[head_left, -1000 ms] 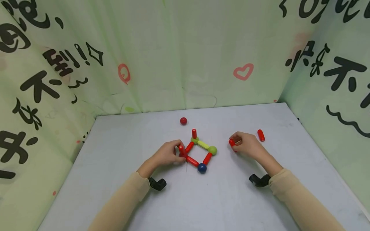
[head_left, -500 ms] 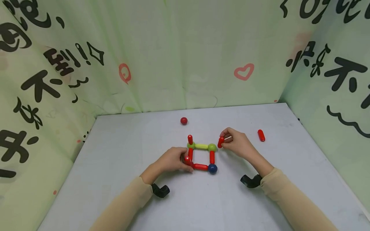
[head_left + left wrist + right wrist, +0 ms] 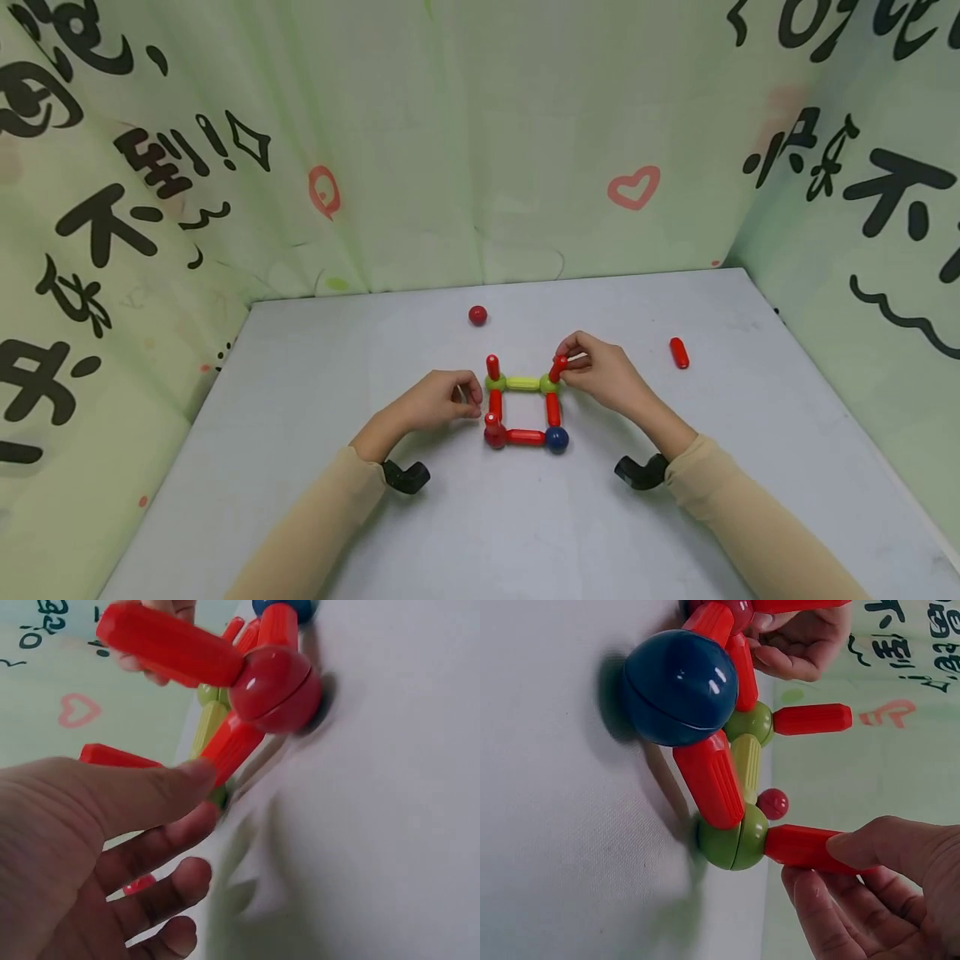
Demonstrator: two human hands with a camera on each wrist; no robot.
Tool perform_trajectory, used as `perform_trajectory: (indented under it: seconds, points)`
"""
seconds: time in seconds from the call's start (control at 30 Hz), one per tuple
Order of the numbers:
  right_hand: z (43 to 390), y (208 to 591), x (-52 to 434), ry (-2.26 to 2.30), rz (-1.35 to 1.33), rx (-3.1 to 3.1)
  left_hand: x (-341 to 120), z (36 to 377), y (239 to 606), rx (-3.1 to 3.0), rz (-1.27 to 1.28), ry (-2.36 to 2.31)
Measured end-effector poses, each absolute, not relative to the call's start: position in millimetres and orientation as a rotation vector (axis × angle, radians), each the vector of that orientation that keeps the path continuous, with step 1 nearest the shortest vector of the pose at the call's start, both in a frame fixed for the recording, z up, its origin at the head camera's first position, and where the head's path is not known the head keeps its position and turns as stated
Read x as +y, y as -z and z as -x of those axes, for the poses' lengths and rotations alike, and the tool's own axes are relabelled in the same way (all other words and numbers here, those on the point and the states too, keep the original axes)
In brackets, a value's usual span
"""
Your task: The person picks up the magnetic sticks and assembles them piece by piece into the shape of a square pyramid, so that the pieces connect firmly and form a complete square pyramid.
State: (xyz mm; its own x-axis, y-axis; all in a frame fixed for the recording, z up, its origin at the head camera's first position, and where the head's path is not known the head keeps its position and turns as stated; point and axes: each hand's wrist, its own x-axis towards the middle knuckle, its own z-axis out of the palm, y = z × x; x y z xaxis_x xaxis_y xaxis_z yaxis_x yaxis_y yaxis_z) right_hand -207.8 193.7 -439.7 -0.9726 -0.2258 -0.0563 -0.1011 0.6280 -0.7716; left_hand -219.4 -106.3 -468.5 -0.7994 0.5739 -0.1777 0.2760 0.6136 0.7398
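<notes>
A short red plastic rod (image 3: 558,367) is pinched upright by the right hand (image 3: 600,379) on the green ball (image 3: 548,384) of the square rod-and-ball frame (image 3: 524,436). The left hand (image 3: 438,400), fingers relaxed, rests beside the frame on the grey table (image 3: 300,400).

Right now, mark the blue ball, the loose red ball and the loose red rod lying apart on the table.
blue ball (image 3: 557,439), head view, centre of the sphere.
loose red ball (image 3: 477,315), head view, centre of the sphere.
loose red rod (image 3: 678,352), head view, middle of its length.

Both forearms in long beige sleeves; bare left hand (image 3: 438,402) and right hand (image 3: 603,379); black curved mounts at each wrist.
</notes>
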Motion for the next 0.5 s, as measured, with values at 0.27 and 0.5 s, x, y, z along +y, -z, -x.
perform_trajectory:
  seconds: [0.27, 0.5]
  points:
    - [206.7, 435.8, 213.3, 1.184, 0.258, 2.799, -97.7, 236.8, 470.2, 2.517, -0.534, -1.146]
    - [213.6, 439.8, 262.9, 0.904, 0.105, 3.055, -94.9, 243.7, 472.6, 2.419, -0.673, -1.155]
